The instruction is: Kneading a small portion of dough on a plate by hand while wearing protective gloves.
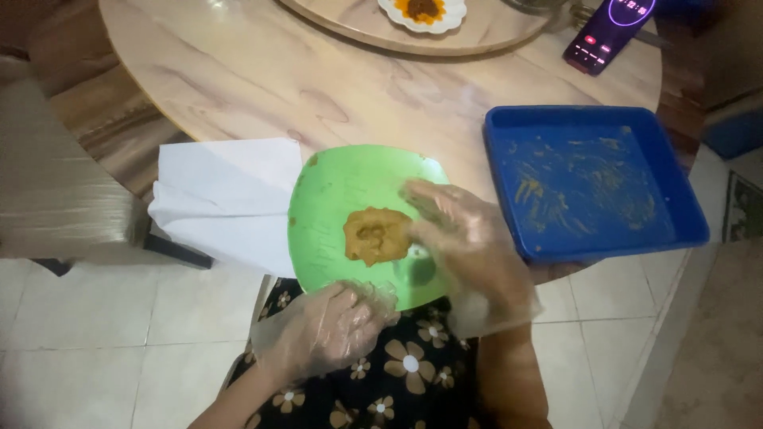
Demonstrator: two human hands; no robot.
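Note:
A round green plate [342,187] sits at the near edge of the marble table, with a flattened brown-orange patty of dough [375,234] on it. My right hand [465,238], in a clear plastic glove, lies flat over the plate's right side, its fingertips touching the patty's right edge. My left hand [326,330], also gloved, grips the plate's near rim from below, fingers curled.
A blue rectangular tray [592,183] smeared with orange residue stands to the right. White paper [226,195] hangs over the table edge at left. Farther back are a turntable [477,32], a white dish with food [421,12] and a lit phone [608,32].

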